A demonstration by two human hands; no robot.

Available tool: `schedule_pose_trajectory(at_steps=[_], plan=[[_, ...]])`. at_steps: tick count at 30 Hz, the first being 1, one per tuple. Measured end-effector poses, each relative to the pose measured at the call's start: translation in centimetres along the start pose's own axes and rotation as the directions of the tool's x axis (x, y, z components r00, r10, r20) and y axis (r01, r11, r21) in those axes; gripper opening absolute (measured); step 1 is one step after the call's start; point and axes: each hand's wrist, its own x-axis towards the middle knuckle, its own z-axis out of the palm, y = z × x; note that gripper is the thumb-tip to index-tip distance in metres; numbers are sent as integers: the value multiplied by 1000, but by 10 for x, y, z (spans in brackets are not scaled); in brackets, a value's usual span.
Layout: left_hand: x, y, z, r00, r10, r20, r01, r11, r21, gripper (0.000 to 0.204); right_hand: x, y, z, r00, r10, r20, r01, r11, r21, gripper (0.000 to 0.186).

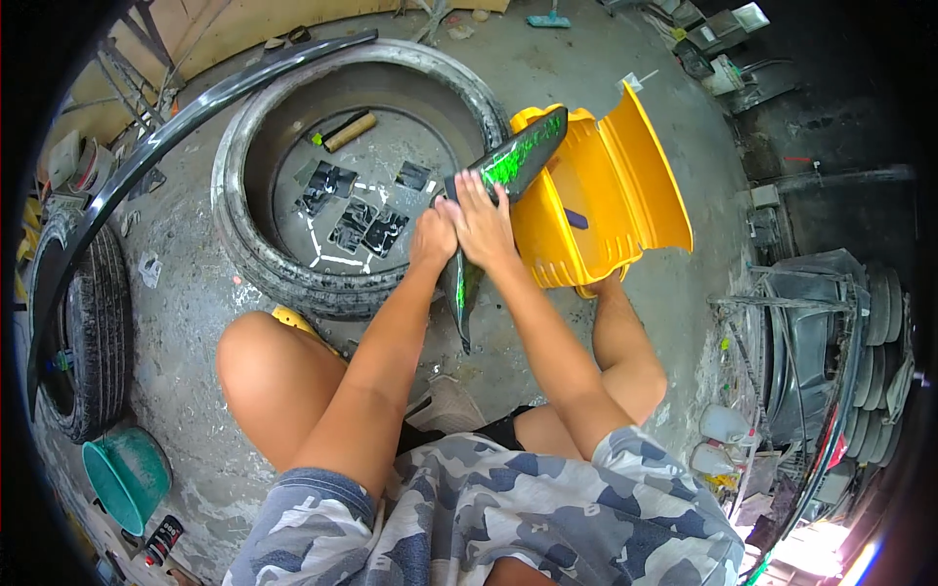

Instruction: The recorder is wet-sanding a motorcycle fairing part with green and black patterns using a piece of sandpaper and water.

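My grey-blue camouflage T-shirt (pixel 576 508) is closest, bottom edge, with my bare knees bent either side. Dark glossy curved panel (pixel 535 145) with green flecks is in front of me, centre, between the big tyre and the yellow bin; wide end points up right, narrow end tapers down toward me. My right hand (pixel 481 213) lies flat on it near the bend, fingers extended, not clenched. My left hand (pixel 433 237) is curled right beside it, fingers touching the right hand at the bend; can't tell whether it actually grasps the panel.

Just right: yellow plastic bin (pixel 625 227), open, flap out to the right, small dark purple piece (pixel 576 220) inside. Panel's wide end overlaps its left rim in view; contact unclear. Just left: large tyre (pixel 246 256) lying flat, ringing dark square pieces (pixel 384 231) and a wooden-handled tool (pixel 351 131).

Farther left: long glossy black strip (pixel 191 119) arching over, second tyre (pixel 106 322) upright, green bucket (pixel 129 479) tilted, dark bottle (pixel 164 539) near it. Far right: stacked grey panels (pixel 879 337), translucent jugs (pixel 723 424). Top: teal floor squeegee (pixel 549 20).
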Motion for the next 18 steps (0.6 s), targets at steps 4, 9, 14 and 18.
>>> schedule_pose_trajectory(at_steps=[4,9,14,18], plan=[[1,-7,-5,996,-55,-65,56,998,19,68,-126,-31,11,998,44,53,-62,906,420,62],[7,2,3,1000,-2,-14,3,998,71,68,-43,2,1,991,-85,-99,90,995,48,59],[16,-16,5,999,34,-19,-33,998,55,67,-29,-4,17,997,-38,-70,47,988,144,58],[7,-1,-1,994,36,-99,-31,998,53,70,-117,-13,12,998,-31,49,17,961,277,67]])
